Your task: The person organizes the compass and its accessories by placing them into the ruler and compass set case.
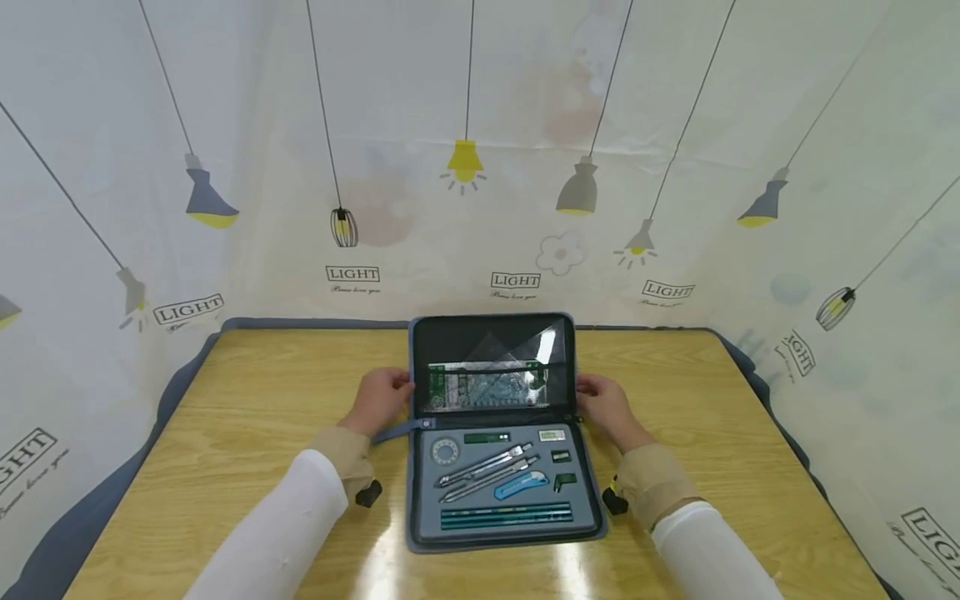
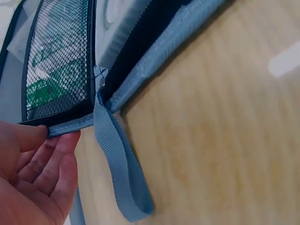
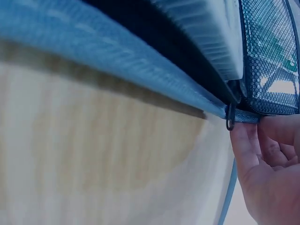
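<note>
A blue-grey zip case lies unfolded on the table, its lid raised at the back. My left hand pinches the lid's left edge between thumb and fingers, close to the strap loop. On the opposite side my right hand pinches the lid's right edge, beside the zip pull. Behind the lid's mesh pocket sit clear and green-marked flat pieces. In the grey tray lie compasses, a blue cutter, dark green pencils and a round white piece.
The wooden table extends on both sides of the case. A pale curtain printed with lamps hangs round its back and sides. Small dark green pieces and a white eraser fill other tray slots.
</note>
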